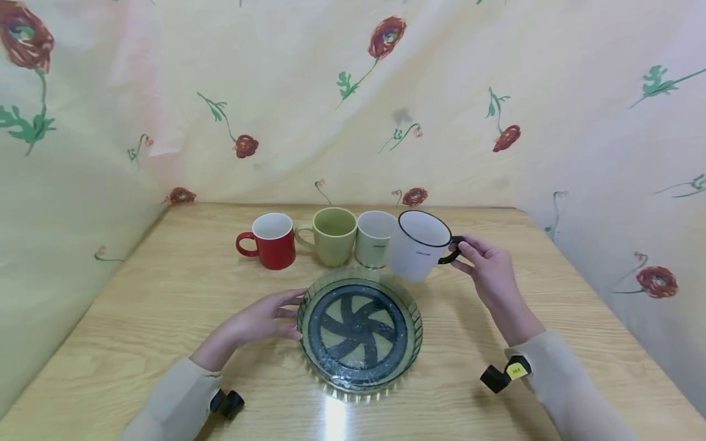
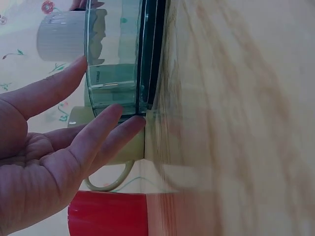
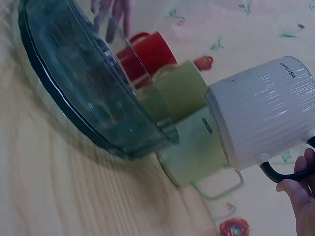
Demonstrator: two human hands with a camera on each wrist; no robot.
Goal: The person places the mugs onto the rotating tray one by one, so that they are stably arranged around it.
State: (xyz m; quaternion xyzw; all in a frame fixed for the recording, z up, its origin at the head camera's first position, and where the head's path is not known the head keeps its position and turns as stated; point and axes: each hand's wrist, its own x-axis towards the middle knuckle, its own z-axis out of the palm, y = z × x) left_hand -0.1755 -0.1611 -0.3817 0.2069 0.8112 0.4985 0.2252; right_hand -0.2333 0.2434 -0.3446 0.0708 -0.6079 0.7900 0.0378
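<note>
Counter [image 1: 165,306] with glass dish [image 1: 360,329] between left hand [image 1: 270,315] and right hand [image 1: 486,263].
The left hand, fingers extended, touches the glass dish. The right hand grips the raised white mug [image 1: 410,257] by its black handle [image 1: 448,258]. Beyond both hands: yellow-green mug [image 1: 334,248], pale green mug [image 1: 372,250], red mug [image 1: 277,251].

Dish [image 1: 360,329] from high head, low wrist views

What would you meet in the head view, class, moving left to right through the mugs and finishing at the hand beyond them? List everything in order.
Red mug → olive mug → pale green mug → white mug → right hand.
</note>
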